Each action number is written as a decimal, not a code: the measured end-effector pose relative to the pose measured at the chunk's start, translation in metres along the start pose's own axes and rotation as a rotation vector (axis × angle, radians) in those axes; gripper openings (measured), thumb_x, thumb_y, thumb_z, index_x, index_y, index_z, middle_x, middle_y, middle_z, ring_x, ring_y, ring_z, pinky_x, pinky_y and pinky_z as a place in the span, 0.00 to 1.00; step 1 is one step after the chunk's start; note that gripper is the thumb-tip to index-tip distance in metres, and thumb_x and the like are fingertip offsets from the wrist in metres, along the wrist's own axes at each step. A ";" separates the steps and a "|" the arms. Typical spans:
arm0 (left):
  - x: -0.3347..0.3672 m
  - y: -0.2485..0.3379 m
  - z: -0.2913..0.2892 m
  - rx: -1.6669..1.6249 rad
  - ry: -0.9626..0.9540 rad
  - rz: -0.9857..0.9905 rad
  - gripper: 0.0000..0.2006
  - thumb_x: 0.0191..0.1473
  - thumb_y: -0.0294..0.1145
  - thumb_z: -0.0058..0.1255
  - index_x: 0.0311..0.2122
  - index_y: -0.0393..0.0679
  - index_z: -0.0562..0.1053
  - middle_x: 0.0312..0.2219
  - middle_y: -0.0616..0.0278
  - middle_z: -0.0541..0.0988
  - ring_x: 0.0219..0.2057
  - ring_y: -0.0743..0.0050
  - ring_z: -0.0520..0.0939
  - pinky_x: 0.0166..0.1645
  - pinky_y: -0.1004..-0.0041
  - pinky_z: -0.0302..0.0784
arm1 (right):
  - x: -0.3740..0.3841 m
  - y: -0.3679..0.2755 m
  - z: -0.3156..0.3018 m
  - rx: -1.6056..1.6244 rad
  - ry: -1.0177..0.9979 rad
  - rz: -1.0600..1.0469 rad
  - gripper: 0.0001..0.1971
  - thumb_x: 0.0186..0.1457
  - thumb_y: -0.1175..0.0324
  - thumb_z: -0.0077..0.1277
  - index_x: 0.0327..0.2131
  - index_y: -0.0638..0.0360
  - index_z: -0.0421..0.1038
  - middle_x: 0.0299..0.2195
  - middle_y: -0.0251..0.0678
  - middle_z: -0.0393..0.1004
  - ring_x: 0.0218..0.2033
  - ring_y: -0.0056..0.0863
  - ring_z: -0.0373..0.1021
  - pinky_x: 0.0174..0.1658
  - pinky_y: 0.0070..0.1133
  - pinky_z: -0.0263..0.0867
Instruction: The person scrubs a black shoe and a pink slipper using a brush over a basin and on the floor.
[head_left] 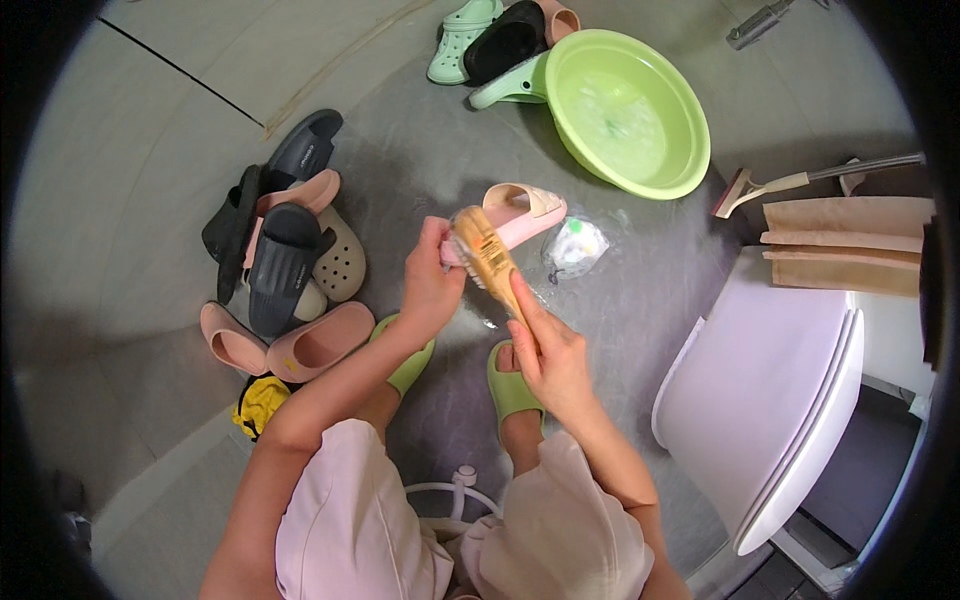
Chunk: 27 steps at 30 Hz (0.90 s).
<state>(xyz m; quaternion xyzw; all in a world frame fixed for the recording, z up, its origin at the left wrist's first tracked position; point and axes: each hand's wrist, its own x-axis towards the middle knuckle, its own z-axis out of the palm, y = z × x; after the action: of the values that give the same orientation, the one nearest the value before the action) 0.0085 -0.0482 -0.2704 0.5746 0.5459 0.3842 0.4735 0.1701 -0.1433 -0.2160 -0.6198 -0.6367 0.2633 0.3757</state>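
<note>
A bathroom: a white toilet [755, 375], a squeegee [782, 184] and a green basin [699, 135] of cloudy water show it.

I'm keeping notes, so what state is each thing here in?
Left hand: closed on pink slide
Right hand: gripping brush
Pink slide: held
Brush: held, bristles mostly hidden
Basin: part-filled, cloudy water
Clear bag: crumpled
Shoes at left: heaped
Green slides: worn
Toilet lid: apparently down
</note>
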 end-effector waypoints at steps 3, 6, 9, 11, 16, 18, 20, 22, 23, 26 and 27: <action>0.004 -0.013 0.003 -0.115 -0.014 -0.006 0.13 0.53 0.14 0.50 0.38 0.42 0.62 0.43 0.53 0.79 0.55 0.63 0.76 0.54 0.71 0.71 | 0.008 0.007 -0.005 -0.058 -0.007 0.070 0.27 0.59 0.71 0.50 0.63 0.48 0.61 0.28 0.48 0.76 0.25 0.44 0.74 0.30 0.33 0.70; 0.004 -0.022 0.008 -0.293 -0.007 0.115 0.14 0.53 0.15 0.52 0.38 0.43 0.61 0.45 0.55 0.79 0.53 0.71 0.74 0.52 0.75 0.70 | 0.013 0.015 -0.009 -0.052 0.091 0.181 0.28 0.59 0.72 0.51 0.63 0.50 0.61 0.25 0.48 0.75 0.24 0.43 0.74 0.30 0.33 0.70; 0.001 -0.022 0.007 -0.289 0.006 0.038 0.13 0.54 0.17 0.52 0.38 0.43 0.61 0.45 0.53 0.78 0.50 0.73 0.75 0.52 0.74 0.70 | -0.001 0.001 -0.002 -0.086 0.000 0.089 0.28 0.59 0.72 0.50 0.63 0.51 0.61 0.28 0.50 0.76 0.24 0.44 0.74 0.31 0.33 0.70; 0.001 -0.019 0.006 -0.256 0.028 -0.005 0.13 0.54 0.18 0.52 0.38 0.41 0.61 0.45 0.52 0.78 0.49 0.70 0.76 0.53 0.72 0.70 | 0.000 0.003 -0.001 -0.095 0.025 -0.009 0.28 0.59 0.73 0.50 0.63 0.51 0.61 0.30 0.50 0.77 0.26 0.44 0.74 0.32 0.33 0.70; -0.001 -0.017 0.004 -0.120 -0.021 -0.165 0.15 0.51 0.20 0.57 0.39 0.45 0.63 0.37 0.68 0.73 0.40 0.84 0.72 0.45 0.80 0.70 | 0.012 0.015 -0.008 -0.043 0.102 0.216 0.29 0.57 0.73 0.52 0.63 0.49 0.61 0.29 0.49 0.77 0.26 0.44 0.75 0.32 0.33 0.71; -0.003 -0.021 0.004 -0.179 -0.007 -0.144 0.14 0.51 0.24 0.58 0.38 0.43 0.63 0.34 0.66 0.72 0.37 0.82 0.72 0.42 0.77 0.70 | -0.001 0.001 0.003 -0.076 0.017 0.057 0.29 0.57 0.73 0.52 0.63 0.49 0.62 0.28 0.48 0.76 0.26 0.44 0.75 0.32 0.33 0.71; -0.003 -0.017 0.006 -0.241 0.007 -0.126 0.15 0.51 0.27 0.58 0.37 0.41 0.63 0.32 0.63 0.71 0.34 0.79 0.71 0.39 0.74 0.70 | -0.004 -0.001 0.005 -0.094 -0.030 0.013 0.29 0.58 0.73 0.52 0.63 0.48 0.62 0.26 0.47 0.76 0.25 0.45 0.74 0.31 0.34 0.71; -0.003 -0.005 0.010 -0.351 -0.058 -0.166 0.14 0.50 0.25 0.58 0.38 0.39 0.63 0.33 0.63 0.73 0.36 0.81 0.72 0.41 0.74 0.72 | 0.003 0.014 0.000 -0.089 0.039 0.039 0.29 0.57 0.73 0.52 0.62 0.47 0.62 0.26 0.48 0.76 0.24 0.44 0.74 0.31 0.34 0.70; -0.003 -0.001 0.012 -0.453 -0.086 -0.227 0.15 0.50 0.25 0.59 0.38 0.39 0.64 0.34 0.64 0.74 0.37 0.81 0.73 0.42 0.74 0.73 | 0.011 0.020 -0.004 -0.132 0.067 0.100 0.28 0.57 0.73 0.52 0.62 0.48 0.63 0.26 0.47 0.76 0.24 0.43 0.74 0.30 0.33 0.70; -0.005 0.000 0.009 -0.449 -0.152 -0.251 0.15 0.50 0.24 0.59 0.39 0.38 0.64 0.35 0.63 0.75 0.39 0.81 0.74 0.43 0.74 0.74 | 0.013 0.025 -0.011 -0.136 0.077 0.103 0.28 0.57 0.73 0.52 0.62 0.48 0.63 0.26 0.47 0.76 0.24 0.42 0.74 0.30 0.33 0.70; -0.006 0.001 0.009 -0.448 -0.152 -0.251 0.15 0.50 0.24 0.59 0.39 0.38 0.64 0.35 0.63 0.75 0.39 0.81 0.74 0.43 0.74 0.74 | 0.008 0.020 -0.008 -0.135 0.078 0.103 0.28 0.57 0.73 0.52 0.62 0.48 0.63 0.26 0.47 0.76 0.24 0.42 0.74 0.30 0.33 0.70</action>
<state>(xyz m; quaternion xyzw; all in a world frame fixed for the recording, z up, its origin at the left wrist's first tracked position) 0.0163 -0.0548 -0.2712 0.4105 0.4769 0.3895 0.6726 0.1889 -0.1344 -0.2259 -0.6855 -0.6051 0.2145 0.3434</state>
